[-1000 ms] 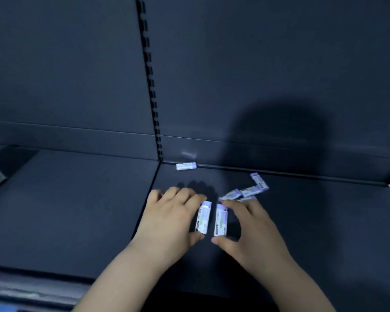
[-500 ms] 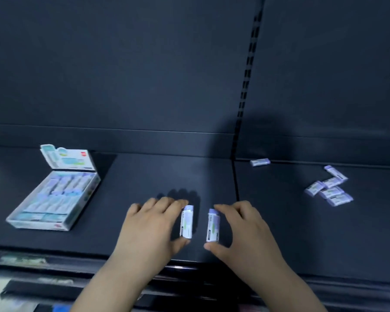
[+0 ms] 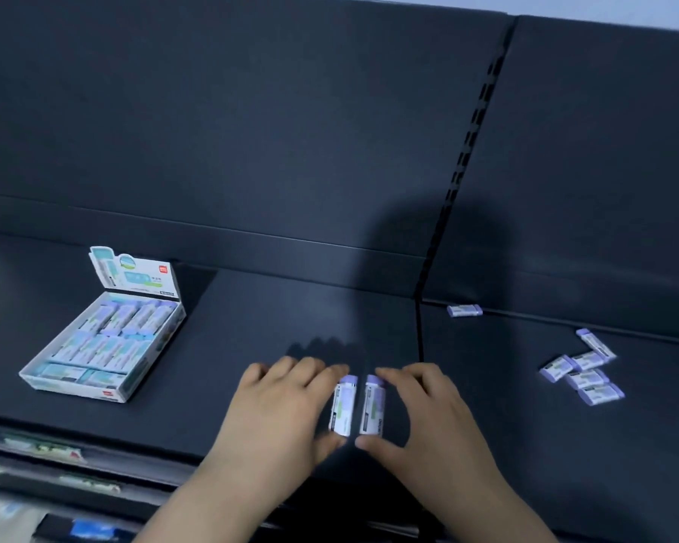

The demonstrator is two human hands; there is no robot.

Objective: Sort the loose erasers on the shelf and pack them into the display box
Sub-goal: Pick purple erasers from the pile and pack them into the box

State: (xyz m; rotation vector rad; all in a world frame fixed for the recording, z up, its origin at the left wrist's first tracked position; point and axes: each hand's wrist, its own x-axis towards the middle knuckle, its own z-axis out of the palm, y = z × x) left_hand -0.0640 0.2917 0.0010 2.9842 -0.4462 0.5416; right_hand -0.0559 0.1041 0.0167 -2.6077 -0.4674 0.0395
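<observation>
I saw the left hand (image 3: pixel 281 419) pinching one eraser (image 3: pixel 344 407) and the right hand (image 3: pixel 432 423) pinching a second eraser (image 3: pixel 373 405), side by side at the shelf (image 3: pixel 251 331) front, the display box (image 3: pixel 75 390) well left.

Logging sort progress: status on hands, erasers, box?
Left hand pinches one eraser, right hand pinches second eraser, side by side. Box open far left, stocked. Loose pile and stray lie right, off the path.
</observation>
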